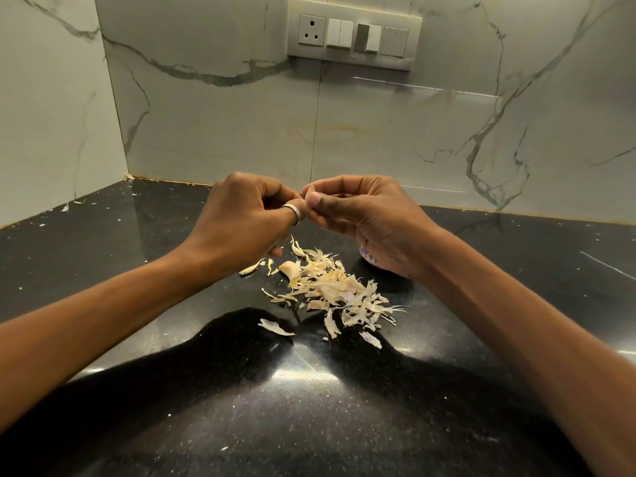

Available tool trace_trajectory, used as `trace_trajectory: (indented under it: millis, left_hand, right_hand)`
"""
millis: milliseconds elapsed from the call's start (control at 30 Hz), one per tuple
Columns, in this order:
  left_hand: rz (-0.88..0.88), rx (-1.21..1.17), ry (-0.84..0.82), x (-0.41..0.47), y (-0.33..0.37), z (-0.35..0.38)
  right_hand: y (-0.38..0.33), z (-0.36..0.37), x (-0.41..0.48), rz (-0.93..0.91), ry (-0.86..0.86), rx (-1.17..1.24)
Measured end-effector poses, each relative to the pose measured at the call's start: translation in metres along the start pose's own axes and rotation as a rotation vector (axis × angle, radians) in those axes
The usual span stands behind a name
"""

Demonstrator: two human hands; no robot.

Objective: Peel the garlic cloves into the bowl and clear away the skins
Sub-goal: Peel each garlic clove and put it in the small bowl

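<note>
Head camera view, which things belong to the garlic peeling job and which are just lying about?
Job: left hand and right hand pinching a garlic clove; loose clove on the counter; skin pile; bowl, mostly hidden behind the right hand.
Just there: switch panel; marble wall.

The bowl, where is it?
In the head view, the bowl peeks out on the right, mostly hidden under the right hand, just beyond the pile of skins on the black counter.

clove [310, 193] pinched aloft, papery skins [330, 287] heaped below
</note>
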State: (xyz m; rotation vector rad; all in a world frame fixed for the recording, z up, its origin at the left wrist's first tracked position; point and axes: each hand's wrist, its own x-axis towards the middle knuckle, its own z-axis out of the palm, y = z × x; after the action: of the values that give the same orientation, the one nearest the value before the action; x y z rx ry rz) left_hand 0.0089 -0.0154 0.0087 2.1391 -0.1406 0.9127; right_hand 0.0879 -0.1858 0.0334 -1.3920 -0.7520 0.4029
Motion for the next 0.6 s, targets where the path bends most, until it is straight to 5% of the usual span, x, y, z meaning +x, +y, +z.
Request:
trace_trajectory:
  millis: [367, 600]
  left_hand:
    - [0.029, 0.106, 0.008, -0.0033, 0.0024, 0.0007]
    - [0.009, 0.013, 0.013, -0.0015, 0.0045, -0.0006]
  right_hand:
    - [0.0044, -0.0002, 0.0006, -0.027, 0.011, -0.174]
    - [-0.001, 0.0023, -0.0007, 0.053, 0.027, 0.029]
